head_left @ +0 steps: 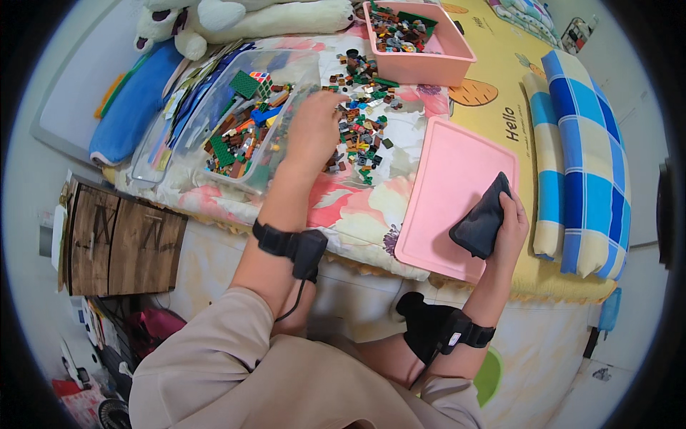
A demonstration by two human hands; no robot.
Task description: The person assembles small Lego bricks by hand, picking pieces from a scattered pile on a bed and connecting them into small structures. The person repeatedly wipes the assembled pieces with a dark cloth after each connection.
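My left hand (pixel 314 129) is over the right rim of a clear plastic bin (pixel 187 136), beside a loose heap of small building bricks (pixel 363 136). Its fingers curl under, and whatever they may hold is hidden. More bricks, green plates (pixel 244 84) and a colour puzzle cube (pixel 262 83) lie inside the bin. On the right, my right hand (pixel 511 222) grips a flat black rectangular thing (pixel 482 218) by its right edge, above a pink plastic lid (pixel 457 171). From here its exact kind is unclear.
A pink box (pixel 425 68) of bricks stands at the back on the bed. Folded checked bedding (pixel 589 164) lies to the right, a white plush toy (pixel 271 21) and a blue cushion (pixel 139 104) to the far left. Below the bed's left edge is a wooden cabinet (pixel 125 239).
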